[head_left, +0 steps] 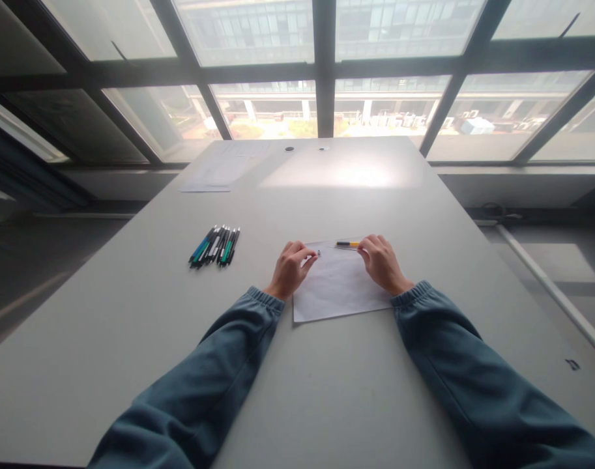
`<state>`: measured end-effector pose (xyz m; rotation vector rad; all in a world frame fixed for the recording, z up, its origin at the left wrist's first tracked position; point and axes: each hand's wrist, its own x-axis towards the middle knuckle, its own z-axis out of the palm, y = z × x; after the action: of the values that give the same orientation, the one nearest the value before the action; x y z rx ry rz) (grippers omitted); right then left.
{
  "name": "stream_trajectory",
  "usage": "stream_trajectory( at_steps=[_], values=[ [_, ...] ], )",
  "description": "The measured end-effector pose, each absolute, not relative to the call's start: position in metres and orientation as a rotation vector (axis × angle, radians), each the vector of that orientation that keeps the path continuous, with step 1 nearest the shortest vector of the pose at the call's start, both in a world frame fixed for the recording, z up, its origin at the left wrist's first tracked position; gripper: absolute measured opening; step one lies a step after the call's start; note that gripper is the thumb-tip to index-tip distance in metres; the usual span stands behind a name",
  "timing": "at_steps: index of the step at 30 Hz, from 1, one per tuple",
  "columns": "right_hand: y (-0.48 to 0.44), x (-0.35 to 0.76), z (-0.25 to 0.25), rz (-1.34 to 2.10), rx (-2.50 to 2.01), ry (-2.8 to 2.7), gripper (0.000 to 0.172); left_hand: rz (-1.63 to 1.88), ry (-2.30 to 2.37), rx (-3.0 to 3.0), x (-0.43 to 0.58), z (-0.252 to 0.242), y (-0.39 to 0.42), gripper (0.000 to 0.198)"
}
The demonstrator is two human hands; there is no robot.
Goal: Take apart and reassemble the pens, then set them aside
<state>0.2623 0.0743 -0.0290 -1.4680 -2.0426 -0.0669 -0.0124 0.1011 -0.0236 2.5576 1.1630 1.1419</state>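
Observation:
A white sheet of paper (pixel 337 286) lies on the grey table (pixel 297 391) in front of me. My right hand (pixel 382 262) rests on the sheet's right side, fingers curled round the end of a yellow and black pen (pixel 347 244) that lies along the sheet's far edge. My left hand (pixel 292 267) sits at the sheet's left edge with fingers pinched on a small dark part (pixel 319 253) too small to name.
Several pens (pixel 215 246) with teal, blue and black barrels lie in a row to the left. A stack of printed sheets (pixel 219 170) rests at the far left of the table. Two small round objects (pixel 290 149) sit near the far edge, below large windows.

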Motion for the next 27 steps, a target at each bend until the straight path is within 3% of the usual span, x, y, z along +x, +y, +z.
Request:
stream_trajectory(
  at_steps=[27],
  values=[
    [0.0652,0.254,-0.0196,0.012,-1.261,-2.154,0.024,1.136,1.106,2.596,-0.0096,-0.0197,0.0973,0.013]
  ],
)
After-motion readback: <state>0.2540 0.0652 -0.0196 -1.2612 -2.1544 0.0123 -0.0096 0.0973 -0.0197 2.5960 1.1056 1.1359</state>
